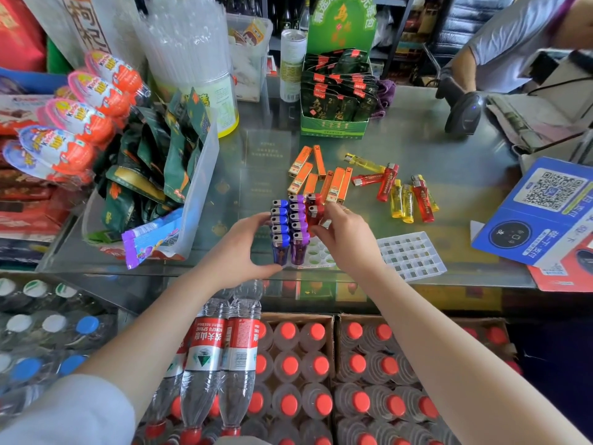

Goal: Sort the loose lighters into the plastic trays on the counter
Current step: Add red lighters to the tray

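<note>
The near tray is largely hidden behind the upright lighters and both hands; only its front right holes and rim are seen. Whether the red lighters are seated in holes cannot be told, since the right hand covers their bases. A blue row and a purple row are stood upright in the tray, side by side, with the red ones just to their right. The left hand is curved round the tray's left side, thumb at the front rim, fingers against the blue row. The right hand's fingers are pinched on a red lighter, palm turned down. A second, clear tray is laid flat to the right. Loose orange lighters are scattered on the glass surface behind the near tray, and yellow and red ones further right. The forearms are cut off at the frame's lower edge
</note>
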Demonstrator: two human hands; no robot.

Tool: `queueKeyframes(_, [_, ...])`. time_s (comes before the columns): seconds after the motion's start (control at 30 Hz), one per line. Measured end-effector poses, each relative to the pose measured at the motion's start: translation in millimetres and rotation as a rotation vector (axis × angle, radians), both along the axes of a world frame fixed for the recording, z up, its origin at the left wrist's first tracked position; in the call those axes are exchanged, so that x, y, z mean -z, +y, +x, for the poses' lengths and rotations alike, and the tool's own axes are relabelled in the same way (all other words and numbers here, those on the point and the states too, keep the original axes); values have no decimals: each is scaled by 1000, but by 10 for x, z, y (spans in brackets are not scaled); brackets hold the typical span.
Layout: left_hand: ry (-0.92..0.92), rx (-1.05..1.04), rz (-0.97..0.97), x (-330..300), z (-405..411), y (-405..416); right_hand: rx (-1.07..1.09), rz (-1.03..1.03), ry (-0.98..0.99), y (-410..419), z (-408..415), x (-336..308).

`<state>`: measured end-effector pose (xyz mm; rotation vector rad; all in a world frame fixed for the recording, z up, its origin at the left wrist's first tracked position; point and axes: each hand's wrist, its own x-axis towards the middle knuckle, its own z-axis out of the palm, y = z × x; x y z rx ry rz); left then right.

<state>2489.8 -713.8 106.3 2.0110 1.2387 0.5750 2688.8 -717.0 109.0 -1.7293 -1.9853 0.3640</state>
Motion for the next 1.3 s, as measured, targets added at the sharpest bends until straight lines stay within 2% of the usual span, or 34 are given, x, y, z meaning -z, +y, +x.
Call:
queueKeyframes(0.23, [14, -2, -13, 50, 2, 44, 24, -34, 85, 68, 24, -1])
queueKeyframes(0.37, [-12, -11, 1, 35, 42, 54, -30, 131, -180, 124, 45, -10])
queueKeyframes(0.43, [-9, -25, -1, 45, 60, 60, -32, 161, -246, 162, 84, -33])
queueKeyframes(0.57, [2, -27, -32, 90, 76, 124, -63, 101, -120, 246, 273, -46])
queueKeyframes(0.67, [7, -23, -44, 63, 127, 176, 103, 96, -21, 374, 529, 17])
queueKeyframes(0.8, [-27, -5, -53, 41, 184, 253, 244, -23, -177, 615, 765, 59])
queueKeyframes(0.97, [26, -31, -69, 95, 179, 311, 151, -148, -329, 821, 735, 36])
queueKeyframes(1.07, [37, -41, -66, 60, 185, 293, 131, -149, -384, 886, 698, 59])
queueKeyframes(1.23, [55, -79, -50, -4, 200, 255, 76, -60, -382, 865, 716, 94])
queueKeyframes(1.3, [52, -85, -34, -18, 201, 222, 67, 11, -290, 796, 708, 63])
